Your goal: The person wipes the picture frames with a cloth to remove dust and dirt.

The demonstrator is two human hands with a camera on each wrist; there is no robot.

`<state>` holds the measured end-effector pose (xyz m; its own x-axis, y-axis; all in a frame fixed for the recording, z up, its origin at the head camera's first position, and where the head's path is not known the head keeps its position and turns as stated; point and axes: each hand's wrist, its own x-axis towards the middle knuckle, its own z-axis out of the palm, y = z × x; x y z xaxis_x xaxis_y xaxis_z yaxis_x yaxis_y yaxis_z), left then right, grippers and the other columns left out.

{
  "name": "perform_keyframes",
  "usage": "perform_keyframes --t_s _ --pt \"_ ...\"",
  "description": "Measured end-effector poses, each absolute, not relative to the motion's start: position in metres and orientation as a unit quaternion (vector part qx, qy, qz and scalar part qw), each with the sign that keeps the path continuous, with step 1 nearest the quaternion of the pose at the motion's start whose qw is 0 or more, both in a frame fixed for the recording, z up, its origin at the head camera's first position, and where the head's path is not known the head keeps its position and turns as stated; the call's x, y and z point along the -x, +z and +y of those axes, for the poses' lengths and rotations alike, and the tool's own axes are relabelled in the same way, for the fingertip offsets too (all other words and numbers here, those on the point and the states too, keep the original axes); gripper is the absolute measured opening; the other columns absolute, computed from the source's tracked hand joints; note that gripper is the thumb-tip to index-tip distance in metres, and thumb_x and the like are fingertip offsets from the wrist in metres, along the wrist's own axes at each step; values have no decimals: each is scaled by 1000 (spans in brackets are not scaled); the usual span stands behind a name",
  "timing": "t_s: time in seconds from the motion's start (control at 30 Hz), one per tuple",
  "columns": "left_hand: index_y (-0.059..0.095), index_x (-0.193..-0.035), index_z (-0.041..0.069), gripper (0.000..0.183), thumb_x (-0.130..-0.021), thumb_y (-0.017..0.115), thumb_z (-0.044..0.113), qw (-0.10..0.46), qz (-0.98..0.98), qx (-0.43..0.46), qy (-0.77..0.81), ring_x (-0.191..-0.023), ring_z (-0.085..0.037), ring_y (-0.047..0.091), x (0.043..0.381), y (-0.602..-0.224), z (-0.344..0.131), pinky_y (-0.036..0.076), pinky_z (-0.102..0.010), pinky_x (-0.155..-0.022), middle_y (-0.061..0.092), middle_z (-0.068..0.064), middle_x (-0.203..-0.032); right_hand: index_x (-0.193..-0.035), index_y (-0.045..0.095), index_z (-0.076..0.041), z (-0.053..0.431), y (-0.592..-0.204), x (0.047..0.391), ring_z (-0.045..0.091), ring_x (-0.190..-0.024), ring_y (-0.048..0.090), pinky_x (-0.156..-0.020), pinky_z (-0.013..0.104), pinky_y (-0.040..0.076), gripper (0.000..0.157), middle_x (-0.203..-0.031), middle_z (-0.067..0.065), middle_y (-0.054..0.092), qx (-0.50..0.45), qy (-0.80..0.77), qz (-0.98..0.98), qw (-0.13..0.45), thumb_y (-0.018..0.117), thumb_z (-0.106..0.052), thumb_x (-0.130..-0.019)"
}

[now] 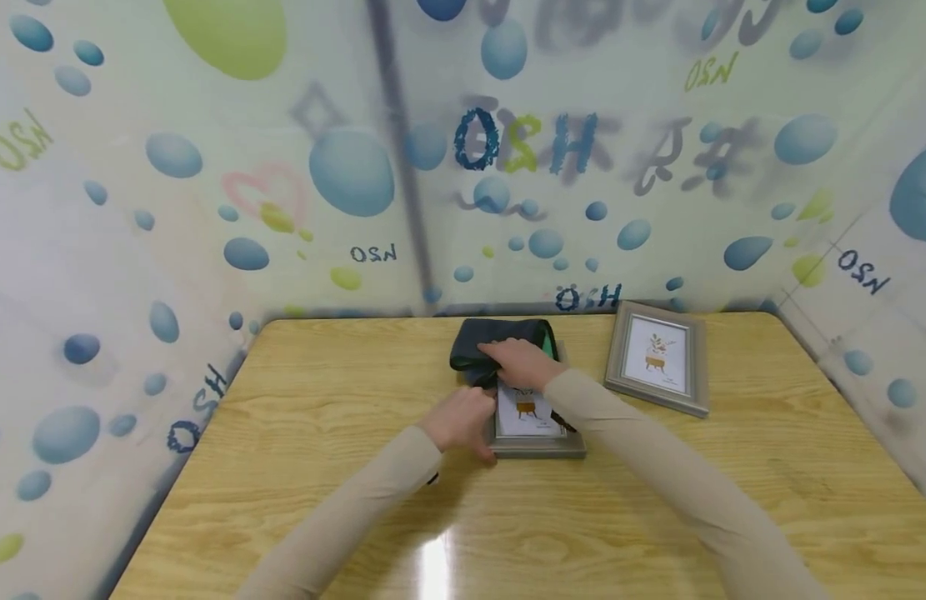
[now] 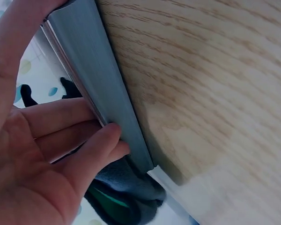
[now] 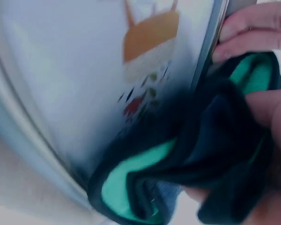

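A grey picture frame [image 1: 541, 450] lies on the table, its print of a potted plant facing up. My left hand [image 1: 461, 419] grips its left side, fingers over the moulding [image 2: 96, 70] and the thumb by the near corner. With my right hand [image 1: 523, 364] I hold a folded dark cloth [image 1: 500, 332] with a green inner side against the frame's far part. The right wrist view shows the cloth [image 3: 215, 140] bunched between fingers and thumb, overlapping the glass [image 3: 61, 70] beside the printed plant. The frame's far left corner is hidden under the cloth.
A second grey picture frame [image 1: 616, 350] with a similar plant print lies to the right, near the table's back edge. The wooden table [image 1: 342, 400] meets a patterned fabric wall [image 1: 342, 283] at the back, with more of this wall along both sides.
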<state>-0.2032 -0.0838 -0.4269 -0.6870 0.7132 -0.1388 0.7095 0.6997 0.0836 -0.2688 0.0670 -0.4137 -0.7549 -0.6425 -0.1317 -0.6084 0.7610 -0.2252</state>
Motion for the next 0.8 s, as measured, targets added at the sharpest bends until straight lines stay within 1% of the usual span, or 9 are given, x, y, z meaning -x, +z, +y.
perform_keyframes --t_s 0.07,0.23,0.3,0.47,0.53,0.67,0.8 --pt "69 -77 7 48 -60 90 46 80 915 -396 17 -58 -8 49 204 -428 -84 47 -25 -57 60 1 -71 -143 44 -2 66 -416 269 36 -119 53 -98 46 43 47 -136 22 50 356 -95 925 96 56 -6 -97" --pt "70 -80 7 51 -59 90 48 78 914 -399 3 -63 -11 54 204 -427 -82 50 -27 -61 62 -1 -75 -141 48 -6 77 -422 269 32 -104 62 -87 44 51 45 -129 17 58 357 -93 926 76 55 -4 -97" --pt "70 -82 7 52 -59 89 50 76 916 -394 -9 -69 -13 57 203 -426 -82 51 -28 -65 63 -2 -80 -139 51 -7 86 -422 269 32 -101 63 -83 44 52 43 -125 16 61 350 -84 930 73 56 -4 -96" --pt "71 -93 7 58 -59 89 49 82 923 -377 -14 -87 -18 61 202 -425 -81 52 -29 -77 65 -7 -98 -132 59 -9 111 -420 268 32 -103 62 -80 46 53 39 -119 14 64 321 -36 944 67 59 -1 -94" --pt "71 -93 7 57 -57 90 48 85 924 -371 -7 -89 -18 60 202 -425 -81 52 -29 -79 65 -8 -101 -131 60 -10 119 -418 268 32 -104 61 -79 46 53 39 -118 14 64 299 -16 952 69 60 -1 -93" --pt "70 -86 8 53 -56 91 46 83 924 -372 -3 -87 -18 59 202 -423 -82 52 -29 -77 64 -6 -99 -129 62 -10 121 -414 266 33 -106 60 -82 49 52 39 -119 14 64 265 -5 961 82 61 0 -92" --pt "68 -81 9 52 -57 90 48 80 920 -382 -15 -83 -17 59 202 -423 -82 51 -30 -72 63 -4 -91 -130 61 -9 108 -413 267 34 -106 60 -84 49 51 38 -119 15 64 270 -17 958 89 59 -1 -93"
